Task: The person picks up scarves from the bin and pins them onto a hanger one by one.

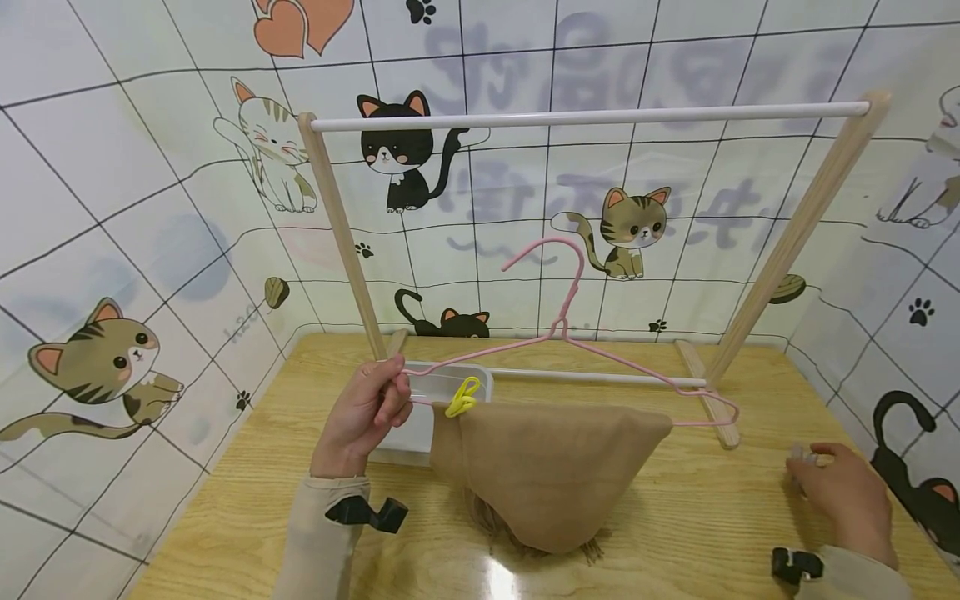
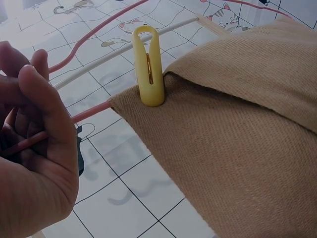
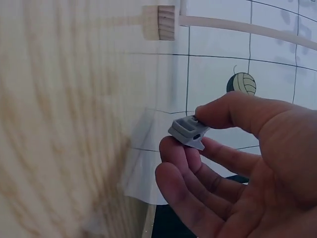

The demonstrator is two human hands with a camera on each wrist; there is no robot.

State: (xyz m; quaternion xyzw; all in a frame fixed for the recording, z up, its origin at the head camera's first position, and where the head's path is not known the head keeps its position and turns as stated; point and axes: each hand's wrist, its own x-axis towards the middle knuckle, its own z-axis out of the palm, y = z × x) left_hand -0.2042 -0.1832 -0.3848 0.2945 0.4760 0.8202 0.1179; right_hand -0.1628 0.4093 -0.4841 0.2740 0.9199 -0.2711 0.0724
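Note:
My left hand (image 1: 367, 408) grips the left end of a pink wire clothes hanger (image 1: 558, 329), its hook pointing up. Over the hanger's lower bar hangs a folded brown scarf (image 1: 555, 467) with fringed ends. A yellow clothespin (image 2: 150, 74) clamps the scarf to that bar, close to my left fingers. Over on the right side of the table, my right hand (image 1: 843, 496) pinches a small grey clip (image 3: 188, 129) between thumb and fingers, well apart from the hanger.
Behind the hanger stands a drying rack with a white top rail (image 1: 592, 117) and wooden legs (image 1: 795, 242). A white plastic bin (image 1: 483, 383) sits at the left, partly hidden by the left hand and scarf. All of it is on a wooden table (image 1: 247, 517) before a cat-patterned backdrop.

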